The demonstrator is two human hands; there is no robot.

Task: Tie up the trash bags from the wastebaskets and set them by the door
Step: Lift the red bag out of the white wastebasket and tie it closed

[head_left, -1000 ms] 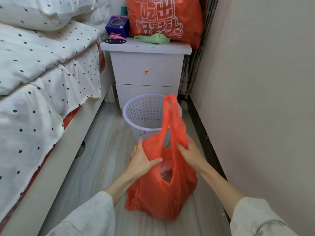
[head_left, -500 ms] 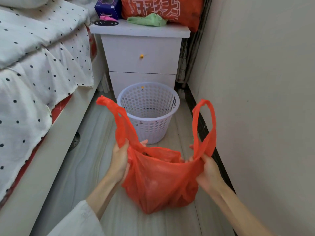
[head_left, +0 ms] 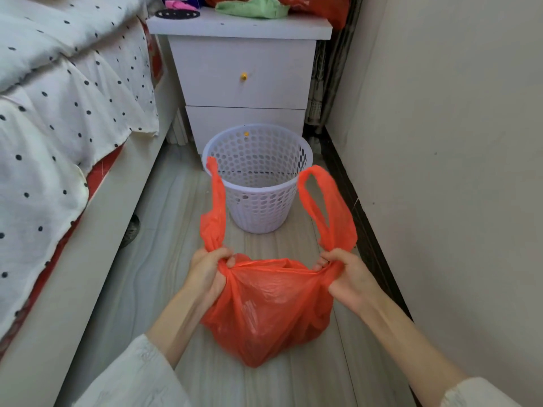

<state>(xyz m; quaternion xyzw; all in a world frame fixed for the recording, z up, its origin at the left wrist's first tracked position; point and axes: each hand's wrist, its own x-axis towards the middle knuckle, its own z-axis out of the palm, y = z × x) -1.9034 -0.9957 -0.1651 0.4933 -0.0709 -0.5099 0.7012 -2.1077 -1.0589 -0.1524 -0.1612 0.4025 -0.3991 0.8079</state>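
**Orange bag out of the basket, one handle gathered in each hand**

I see the orange trash bag [head_left: 264, 312] resting on the pale wood-grain floor [head_left: 152, 289], in the aisle between the bed frame [head_left: 97, 245] and the wall [head_left: 440, 171]. It sits just in front of the white perforated wastebasket [head_left: 258, 183], apart from it and nearer to me.

My left hand [head_left: 205, 271] has its fingers curled tight round the base of the left handle [head_left: 216, 207], which is bunched into a strip and stands up past the basket's rim. My right hand [head_left: 349, 277] pinches the base of the right handle [head_left: 326, 207] between thumb and curled fingers; that handle stands as an open loop. The bag's mouth is stretched taut between the two hands. No knot is visible.

The wastebasket stands upright against the lower drawer of a white two-drawer nightstand [head_left: 244, 80]. I see no liner in it. On the nightstand top lie a green cloth [head_left: 249, 7] and, at the left front corner, a black disc [head_left: 177, 14]. A polka-dot bedsheet [head_left: 73, 98] hangs over the bed's edge on the left.
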